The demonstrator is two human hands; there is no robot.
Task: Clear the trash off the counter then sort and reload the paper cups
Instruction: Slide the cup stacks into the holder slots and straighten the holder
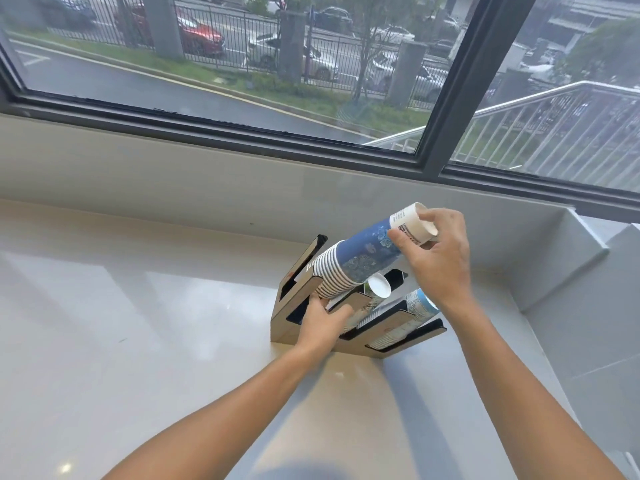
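A slotted cup holder (282, 332) with dark dividers lies on the pale counter near the back right corner. A stack of blue-patterned paper cups (363, 254) angles up out of its upper slot, white base end pointing up and right. My right hand (438, 252) grips that stack near its base end. My left hand (323, 322) rests on the holder's front, fingers at the stack's rim end. A second stack with a white base (379, 286) lies in the middle slot. A pale blue stack (420, 306) lies in the lower slot.
The counter (138, 306) runs left and toward me. A low wall and window sill (207, 168) stand behind it, and a raised ledge (585, 244) boxes in the right corner. Outside the window are a road, a fence and parked cars.
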